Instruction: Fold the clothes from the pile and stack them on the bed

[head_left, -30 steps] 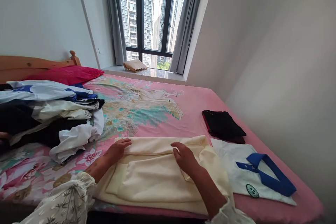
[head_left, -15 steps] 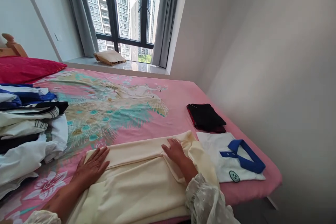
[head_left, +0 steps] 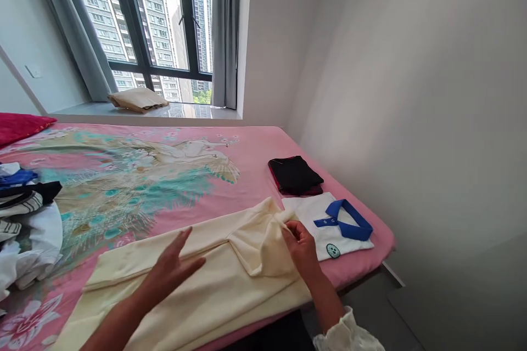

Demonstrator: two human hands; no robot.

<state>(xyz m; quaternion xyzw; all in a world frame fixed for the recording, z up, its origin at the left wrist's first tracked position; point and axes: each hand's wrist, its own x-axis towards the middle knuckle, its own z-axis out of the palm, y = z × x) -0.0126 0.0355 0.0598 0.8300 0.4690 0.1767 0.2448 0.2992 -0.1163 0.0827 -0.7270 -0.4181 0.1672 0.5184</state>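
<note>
A long cream garment (head_left: 214, 285) lies spread along the near edge of the bed, with seams running down its length and loose folds at its right end. My right hand (head_left: 301, 247) is closed on the cloth at that end, thumb and fingers pinching its edge. Over the left half of the garment, my left hand (head_left: 173, 266) is held open, thumb apart from the fingers; whether it touches the cloth I cannot tell. Just beyond my right hand is a folded white polo shirt (head_left: 302, 205) with a blue collar and a green round badge.
Behind the polo shirt sits a folded black garment (head_left: 294, 174) with red at its edge. A heap of clothes (head_left: 39, 241) is at the left on the pink patterned bedsheet (head_left: 255, 148). A brown paper package (head_left: 138, 98) rests on the windowsill. A wall borders the bed's right side.
My right hand has gone from lying flat to pinching the garment's right end, where the cloth is now bunched. My left hand has moved off its flat rest on the cloth. The view has swung right.
</note>
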